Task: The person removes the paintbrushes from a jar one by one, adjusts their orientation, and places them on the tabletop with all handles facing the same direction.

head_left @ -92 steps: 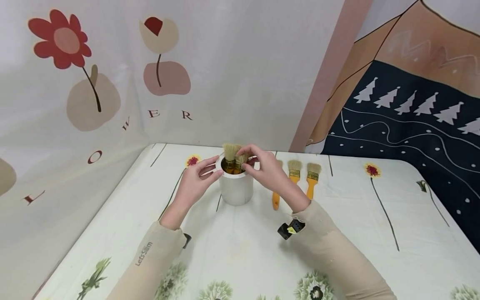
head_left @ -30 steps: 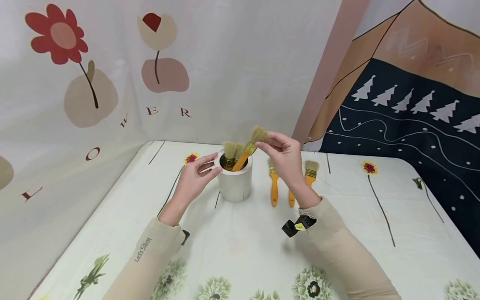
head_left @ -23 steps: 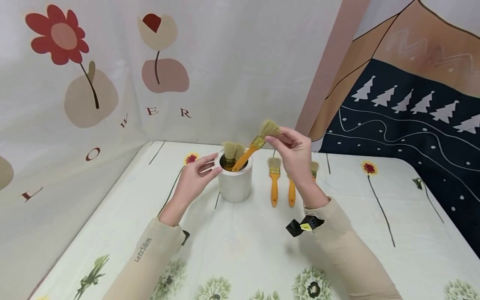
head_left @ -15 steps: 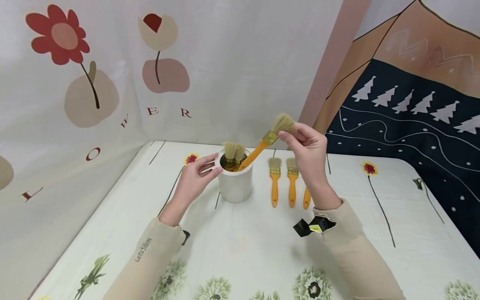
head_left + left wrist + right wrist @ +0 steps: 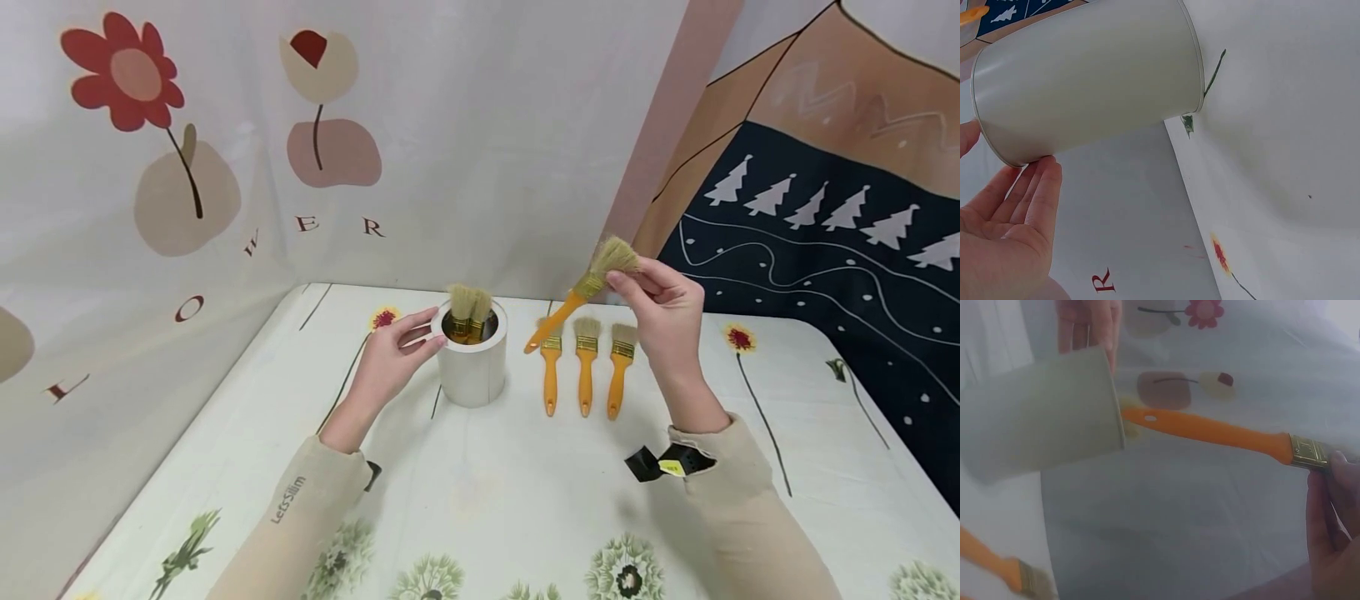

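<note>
A paintbrush (image 5: pixel 558 321) with an orange handle hangs tilted in the air, pinched near its metal ferrule by my right hand (image 5: pixel 670 325), bristles up. Beside the rim of a whitish round canister (image 5: pixel 472 379), my left hand (image 5: pixel 386 367) touches it with fairly straight fingers and thumb. In the left wrist view those fingers (image 5: pixel 1041 194) rest against the canister's side. Two paintbrushes stand bristles up inside the canister; their bristles (image 5: pixel 468 302) show above the rim, and their handles are mostly hidden.
Right of the canister, three more paintbrushes lie in a row: one partly behind the held brush (image 5: pixel 551 375), a middle one (image 5: pixel 585 367) and a right one (image 5: pixel 618 371). A white tablecloth (image 5: pixel 487 483) with printed flowers covers the table. Printed curtains hang behind.
My right hand has drawn one paintbrush up out of the canister and carried it right, over the lying brushes. The left hand has stayed at the rim.
</note>
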Motion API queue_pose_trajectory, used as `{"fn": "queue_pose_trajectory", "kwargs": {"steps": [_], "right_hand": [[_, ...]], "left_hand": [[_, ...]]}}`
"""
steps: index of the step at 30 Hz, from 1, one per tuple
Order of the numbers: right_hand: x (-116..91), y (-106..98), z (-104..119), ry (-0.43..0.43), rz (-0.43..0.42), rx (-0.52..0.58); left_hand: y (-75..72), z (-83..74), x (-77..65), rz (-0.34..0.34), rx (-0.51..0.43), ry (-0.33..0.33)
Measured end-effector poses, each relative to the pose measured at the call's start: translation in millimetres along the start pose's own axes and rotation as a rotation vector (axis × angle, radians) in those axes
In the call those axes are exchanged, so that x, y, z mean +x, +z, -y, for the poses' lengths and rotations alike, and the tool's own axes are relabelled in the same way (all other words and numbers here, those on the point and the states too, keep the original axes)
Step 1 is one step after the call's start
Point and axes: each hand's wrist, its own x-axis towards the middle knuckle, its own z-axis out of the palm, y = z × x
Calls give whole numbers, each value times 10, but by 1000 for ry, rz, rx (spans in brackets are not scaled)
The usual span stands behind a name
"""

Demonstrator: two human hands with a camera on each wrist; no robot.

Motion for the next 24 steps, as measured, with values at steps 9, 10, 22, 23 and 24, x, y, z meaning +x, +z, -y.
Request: {"fn": "queue_pose_trajectory", "kwargs": {"steps": [9, 10, 22, 23, 24], "right_hand": [[-10, -261, -115, 64, -42, -96], [-11, -287, -129, 69, -47, -107], [-3, -588, -304, 104, -95, -220], [-5, -609, -315, 111, -98, -234], [-7, -630, -326, 119, -102, -251]], "left_hand": [[4, 4, 12, 1, 11, -7], [3, 8, 11, 1, 8, -7], [-1, -5, 2, -1, -5, -6], [-1, -6, 0, -1, -4, -7], [-1, -8, -2, -1, -5, -7]]}}
